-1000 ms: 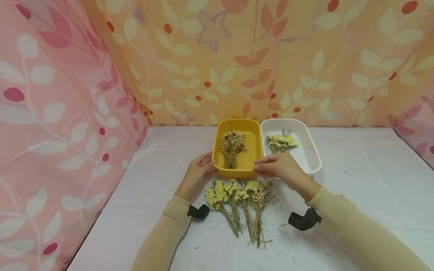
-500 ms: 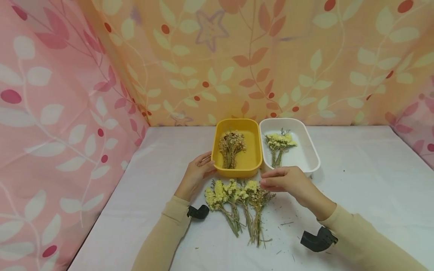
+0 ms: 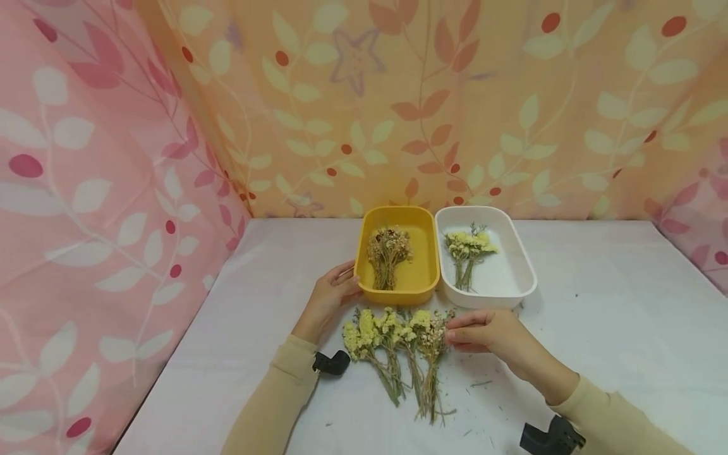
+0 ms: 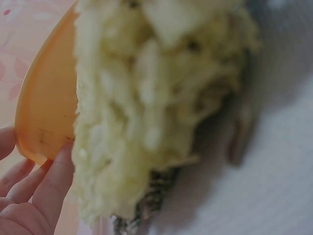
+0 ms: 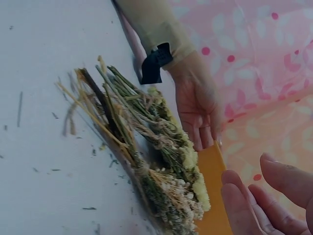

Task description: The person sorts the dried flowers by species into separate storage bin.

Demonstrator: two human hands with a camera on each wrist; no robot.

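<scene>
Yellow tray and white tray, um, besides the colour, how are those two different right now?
Contents: the yellow tray holds a brownish dried bunch; the white tray holds a pale yellow bunch.
Contact: the fingers of the left hand touch the yellow tray's side, while no hand touches the white tray.
Shared: both trays have rounded corners, stand upright side by side, and hold flowers toward their left side.

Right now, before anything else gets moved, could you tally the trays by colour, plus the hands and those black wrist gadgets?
Yellow tray: 1
White tray: 1
Hands: 2, the left hand and the right hand
Black wrist gadgets: 2, the left gadget and the right gadget
Total: 6
</scene>
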